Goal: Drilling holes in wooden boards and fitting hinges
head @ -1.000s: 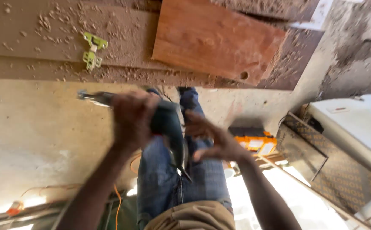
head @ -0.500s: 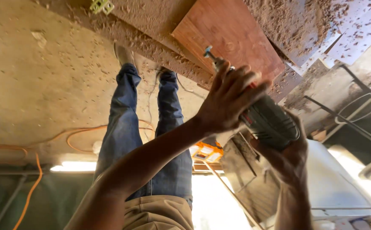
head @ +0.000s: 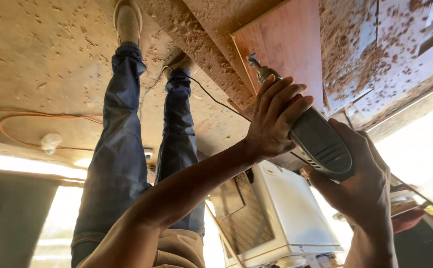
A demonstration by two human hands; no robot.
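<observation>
My left hand (head: 276, 116) is wrapped around the front of a grey-green power drill (head: 321, 144). My right hand (head: 363, 181) grips the drill's rear end from below. The drill's bit (head: 254, 63) points up-left and lies over the edge of a reddish-brown wooden board (head: 291, 44) on the sawdust-strewn floor. A black cord (head: 211, 98) runs across the floor between my shoe and the drill. My legs in blue jeans (head: 122, 129) stretch toward the top of the view, with one tan shoe (head: 127, 22) showing.
An orange cable (head: 28, 119) loops over the concrete floor at the left. A white box-like appliance (head: 291, 218) with a dark mesh panel stands under my arms. Boards thick with sawdust (head: 355, 49) lie at the upper right, and a metal frame (head: 415, 193) sits at the right edge.
The view has swung left to right, and both hands have carried the drill from between my legs over to the reddish board, where the bit now lies over its edge.
</observation>
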